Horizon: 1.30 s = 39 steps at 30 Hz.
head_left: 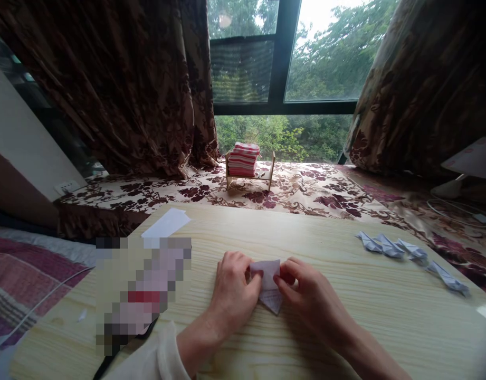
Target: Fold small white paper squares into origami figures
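Between my two hands is a small piece of folded white paper (269, 287), with one corner pointing down toward me. My left hand (235, 282) pinches its left edge, thumb on the front face. At the upper right edge my right hand (302, 279) grips it between thumb and fingers. Faint lines show on the paper's surface. Over on the right of the table lie several folded paper pieces (391, 246) in a slanting row. White paper strips (166, 224) rest at the table's far left.
The light wooden table (325, 232) carries a pixelated object (148, 295) on the left and a paper scrap (82, 315). Beyond it, a small wooden rack (271, 171) holds folded striped cloths (244, 159) on a floral cover. A lamp (470, 158) stands at right.
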Motion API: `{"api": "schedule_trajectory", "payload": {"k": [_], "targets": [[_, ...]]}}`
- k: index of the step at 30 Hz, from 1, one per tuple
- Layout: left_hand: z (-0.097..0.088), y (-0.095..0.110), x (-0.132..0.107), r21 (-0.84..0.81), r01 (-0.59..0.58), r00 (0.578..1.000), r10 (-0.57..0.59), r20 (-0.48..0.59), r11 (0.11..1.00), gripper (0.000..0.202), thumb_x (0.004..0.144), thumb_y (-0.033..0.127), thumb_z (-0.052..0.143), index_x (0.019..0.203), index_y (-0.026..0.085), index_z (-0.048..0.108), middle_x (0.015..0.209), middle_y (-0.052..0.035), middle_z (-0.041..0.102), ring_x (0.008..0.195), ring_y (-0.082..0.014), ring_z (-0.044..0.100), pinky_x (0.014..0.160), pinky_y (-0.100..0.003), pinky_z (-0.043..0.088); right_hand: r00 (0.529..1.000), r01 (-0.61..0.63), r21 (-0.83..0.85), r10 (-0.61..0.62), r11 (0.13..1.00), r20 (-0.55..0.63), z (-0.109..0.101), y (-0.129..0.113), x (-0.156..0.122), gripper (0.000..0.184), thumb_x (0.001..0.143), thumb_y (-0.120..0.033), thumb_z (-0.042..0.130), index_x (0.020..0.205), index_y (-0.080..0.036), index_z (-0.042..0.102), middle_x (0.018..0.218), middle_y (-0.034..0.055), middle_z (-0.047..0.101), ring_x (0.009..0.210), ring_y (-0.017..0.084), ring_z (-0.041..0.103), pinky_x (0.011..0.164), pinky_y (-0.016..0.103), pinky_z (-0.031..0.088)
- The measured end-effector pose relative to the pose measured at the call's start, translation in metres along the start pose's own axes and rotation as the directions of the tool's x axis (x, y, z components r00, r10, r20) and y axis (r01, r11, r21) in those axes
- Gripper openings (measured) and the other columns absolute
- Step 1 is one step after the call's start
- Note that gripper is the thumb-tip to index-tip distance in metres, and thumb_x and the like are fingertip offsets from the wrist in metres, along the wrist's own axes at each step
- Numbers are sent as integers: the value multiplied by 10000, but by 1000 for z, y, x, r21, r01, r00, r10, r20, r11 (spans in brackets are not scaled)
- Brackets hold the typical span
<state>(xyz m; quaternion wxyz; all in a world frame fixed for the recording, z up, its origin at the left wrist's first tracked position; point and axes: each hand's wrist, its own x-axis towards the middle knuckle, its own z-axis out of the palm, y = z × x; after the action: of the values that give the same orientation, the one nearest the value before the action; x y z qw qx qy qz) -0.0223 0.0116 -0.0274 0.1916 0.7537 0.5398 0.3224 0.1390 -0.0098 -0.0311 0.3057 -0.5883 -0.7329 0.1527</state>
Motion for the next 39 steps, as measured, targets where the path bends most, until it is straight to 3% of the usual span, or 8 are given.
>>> {"api": "schedule_trajectory", "payload": {"k": [7, 11, 16, 22, 28, 34, 39], "targets": [[2, -5, 3, 112, -15, 1000, 15, -3, 994, 142, 749, 183, 593, 627, 194, 522, 795, -33, 578, 890, -222, 485, 802, -370, 383, 998, 47, -68, -44, 997, 41, 3, -4, -3, 151, 777, -97, 486, 795, -213, 581, 757, 7, 589, 655, 149, 547, 580, 238, 375], [-4, -6, 3, 132, -10, 1000, 8, 22, 991, 110, 716, 210, 633, 646, 187, 551, 837, -43, 578, 901, -227, 486, 821, -382, 386, 998, 43, -119, -37, 992, 50, 3, -4, -3, 128, 807, -134, 475, 728, -196, 554, 737, 15, 576, 664, 156, 535, 580, 244, 360], [-9, -6, 0, 84, -2, 1000, 0, 25, 996, 106, 688, 133, 619, 624, 190, 558, 848, -30, 589, 924, -214, 498, 847, -380, 377, 999, 20, -138, -15, 990, 40, 4, -4, -2, 135, 818, -154, 474, 695, -192, 517, 715, 9, 563, 656, 153, 522, 583, 246, 350], [-6, -5, -1, 13, 25, 1000, -26, 11, 1000, 90, 699, 128, 618, 657, 199, 583, 864, -21, 601, 938, -205, 502, 878, -382, 371, 999, -3, -172, 9, 985, 36, 9, -1, -4, 248, 819, -274, 515, 595, -201, 438, 641, -4, 529, 568, 141, 487, 525, 245, 314], [-4, -6, -2, 2, 17, 999, -17, 39, 1000, 85, 660, 145, 677, 681, 212, 630, 874, -22, 596, 943, -211, 500, 884, -383, 368, 1000, 11, -127, -9, 992, 21, 9, 1, -4, 203, 816, -241, 491, 617, -205, 473, 643, -4, 543, 594, 147, 508, 539, 239, 322], [-3, -6, -2, 12, 25, 999, -25, 24, 1000, 128, 687, 131, 627, 773, 219, 662, 921, -33, 606, 967, -218, 502, 902, -398, 362, 999, -38, -168, 43, 985, 24, 9, -2, -3, 254, 810, -253, 498, 587, -209, 383, 622, -12, 514, 573, 146, 482, 536, 245, 303], [-3, -4, -2, 25, 10, 999, -11, 30, 1000, 97, 688, 119, 602, 703, 208, 639, 908, -34, 610, 956, -218, 504, 903, -403, 364, 999, -34, -198, 37, 980, 12, 9, -3, -3, 263, 808, -240, 484, 585, -215, 347, 609, -11, 503, 562, 147, 480, 530, 246, 305]]}}
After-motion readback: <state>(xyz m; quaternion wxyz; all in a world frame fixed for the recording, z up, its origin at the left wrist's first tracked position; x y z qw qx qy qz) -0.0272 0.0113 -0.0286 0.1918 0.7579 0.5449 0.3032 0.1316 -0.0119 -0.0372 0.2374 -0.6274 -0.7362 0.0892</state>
